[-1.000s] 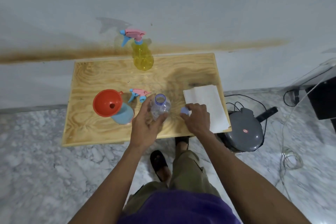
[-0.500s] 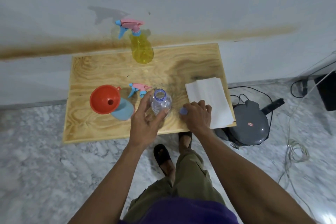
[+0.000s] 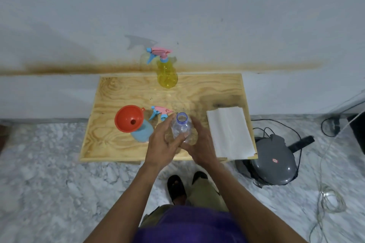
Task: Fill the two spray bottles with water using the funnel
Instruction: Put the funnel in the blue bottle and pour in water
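Pale wall (image 3: 197, 6) with a brown stain band fills the top of the head view, and marble floor (image 3: 49, 183) spreads below it. Against the wall stands a plywood table (image 3: 122, 148). At its far edge a yellow spray bottle (image 3: 166, 74) stands upright with its pink and blue trigger head on. Toward the near left, a blue bottle (image 3: 143, 133) stands with a red funnel (image 3: 129, 118) seated in its mouth, tilted a little to the left. Just right of the funnel a loose trigger head (image 3: 161, 112) lies on the wood. Between the hands stands a clear water bottle (image 3: 181, 129), uncapped, its blue-ringed mouth open to the camera. The left hand (image 3: 164, 144) curls round the bottle's left side, thumb across the front and fingers reaching up along the body. The right hand (image 3: 201, 144) cups the bottle's right and near side, fingers bent against it; how firmly it grips I cannot tell. So the water bottle sits right of the funnel and blue bottle, near them but apart, and well short of the yellow bottle. A white paper towel (image 3: 229, 132) lies flat at the table's right edge, just beside the right hand. On the floor to the right sits a grey appliance (image 3: 276, 162) with black cables near it, and pale cord loops further right. Sandalled feet show under the table's near edge.
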Demonstrator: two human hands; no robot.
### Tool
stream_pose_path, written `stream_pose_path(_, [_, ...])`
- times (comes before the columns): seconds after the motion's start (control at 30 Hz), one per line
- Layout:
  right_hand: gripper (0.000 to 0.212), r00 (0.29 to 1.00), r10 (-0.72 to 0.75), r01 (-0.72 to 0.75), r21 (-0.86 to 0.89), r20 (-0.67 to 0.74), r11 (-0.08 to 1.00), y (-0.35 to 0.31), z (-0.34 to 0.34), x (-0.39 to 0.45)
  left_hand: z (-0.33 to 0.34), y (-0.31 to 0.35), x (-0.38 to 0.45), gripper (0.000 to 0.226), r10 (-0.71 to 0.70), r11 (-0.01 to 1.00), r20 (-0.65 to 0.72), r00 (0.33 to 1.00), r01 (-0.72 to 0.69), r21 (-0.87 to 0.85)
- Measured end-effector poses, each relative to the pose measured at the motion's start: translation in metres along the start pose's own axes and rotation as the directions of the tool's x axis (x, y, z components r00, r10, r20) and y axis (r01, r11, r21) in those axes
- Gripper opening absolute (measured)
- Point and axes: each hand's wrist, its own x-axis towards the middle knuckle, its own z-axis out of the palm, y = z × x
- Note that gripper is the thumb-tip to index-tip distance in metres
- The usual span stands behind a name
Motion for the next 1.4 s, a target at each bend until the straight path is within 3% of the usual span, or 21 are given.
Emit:
stream_pose_path(0.13, [0.070,0.999,-0.049,0.049,0.011,-0.006,0.999,0.002,0.004,0.011,-0.013,0.010,-0.003,0.079,0.076,0.994,0.056,0.996,-0.080,0.076])
stream_pose_path(0.2, [0.075,0.999,-0.041,0.041,0.027,0.001,0.999,0.003,0.004,0.014,-0.020,0.015,-0.013,0.088,0.033,0.997,0.014,0.999,-0.034,0.064])
stream_pose_path(0.3, [0.086,0.999,-0.042,0.041,0.050,0.019,0.998,-0.002,0.004,0.019,-0.033,0.016,-0.026,0.074,0.039,0.998,-0.197,0.980,-0.027,0.059])
stream_pose_path(0.4, [0.081,0.996,-0.091,0.089,0.075,0.024,0.993,-0.006,0.003,0.023,-0.049,0.013,-0.032,0.067,0.061,0.993,-0.452,0.890,-0.008,0.119])
stream_pose_path(0.5, [0.075,0.994,-0.102,0.097,0.090,0.044,0.991,-0.008,0.002,0.026,-0.066,-0.003,-0.025,0.070,0.040,0.981,-0.575,0.817,0.077,0.177])
stream_pose_path(0.67, [0.072,0.993,-0.102,0.098,0.068,0.051,0.993,-0.014,0.001,0.025,-0.083,-0.027,-0.008,0.087,-0.149,0.956,-0.459,0.876,0.246,0.159])
stream_pose_path(0.87, [0.074,0.991,-0.136,0.136,0.102,-0.013,0.985,-0.042,-0.009,0.025,-0.094,-0.031,0.007,0.093,-0.163,0.965,-0.346,0.924,0.222,0.139])
stream_pose_path(1.03, [0.094,0.976,-0.191,0.207,0.173,-0.107,0.963,-0.080,-0.009,0.025,-0.101,-0.035,0.012,0.093,-0.136,0.981,-0.310,0.941,0.172,0.090])
stream_pose_path(1.23, [0.083,0.897,-0.276,0.369,0.239,-0.345,0.898,-0.120,-0.003,0.020,-0.108,-0.042,0.014,0.094,-0.097,0.988,-0.266,0.959,0.125,0.092])
stream_pose_path(1.4, [0.088,0.877,-0.307,0.398,0.199,-0.369,0.896,-0.141,-0.009,0.010,-0.112,-0.045,0.012,0.094,-0.074,0.992,-0.243,0.967,0.097,0.085])
